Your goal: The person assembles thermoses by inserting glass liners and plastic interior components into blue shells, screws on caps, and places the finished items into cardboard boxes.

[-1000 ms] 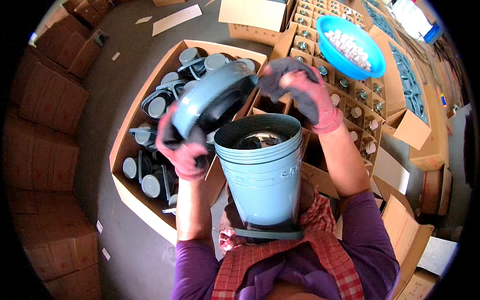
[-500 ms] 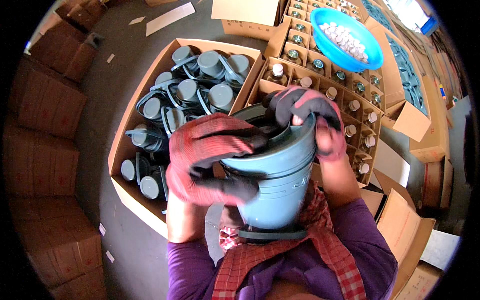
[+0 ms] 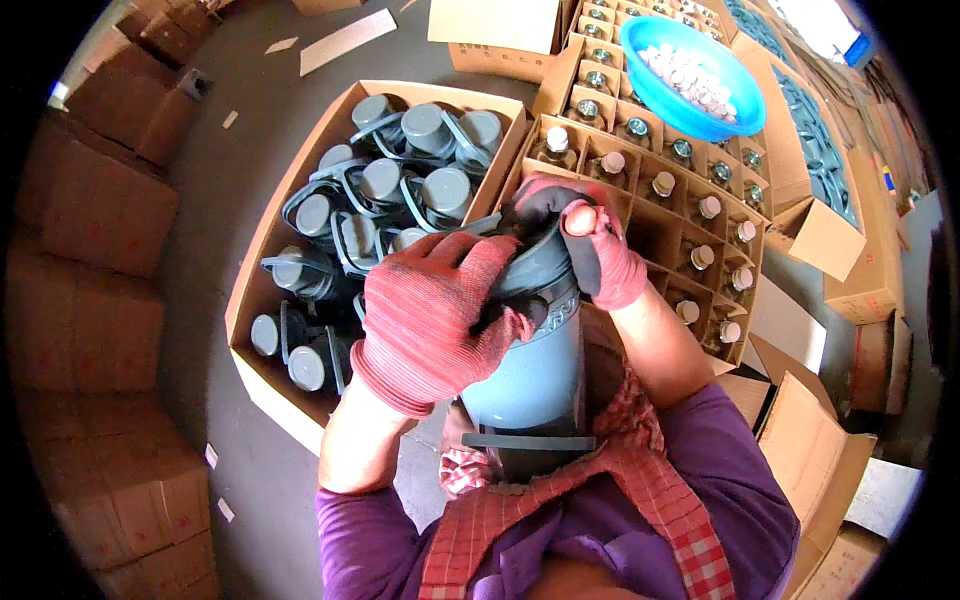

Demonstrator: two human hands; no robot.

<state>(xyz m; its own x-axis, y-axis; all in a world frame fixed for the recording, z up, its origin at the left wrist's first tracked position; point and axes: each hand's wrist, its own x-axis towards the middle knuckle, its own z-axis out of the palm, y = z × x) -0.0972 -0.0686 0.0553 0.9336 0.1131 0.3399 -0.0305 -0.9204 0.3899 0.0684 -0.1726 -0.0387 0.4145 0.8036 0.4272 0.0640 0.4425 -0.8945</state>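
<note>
Both my hands wear red gloves with dark palms and grip a blue-grey, tapered plastic container (image 3: 525, 385) in front of my body. My left hand (image 3: 435, 310) lies over the near-left side of its upper rim, fingers bent round it. Around the far right of the rim curls my right hand (image 3: 590, 245), its bare thumb tip showing. The gloves hide most of the container's mouth. A dark flat bar (image 3: 528, 441) crosses close to its lower end. Similar grey containers (image 3: 445, 192) with loop handles lie packed in the carton to the left.
White-capped bottles (image 3: 663, 184) stand in a divided carton beyond my right hand. A blue basin (image 3: 640, 90) of small white caps rests on more bottles. Blue-grey plastic parts (image 3: 820, 150) fill a carton at far right. Closed cartons (image 3: 95, 220) are stacked along the left.
My right hand has moved left and down, closer to my left hand. My left hand has turned its back upward. The container has tilted, and less of its mouth shows.
</note>
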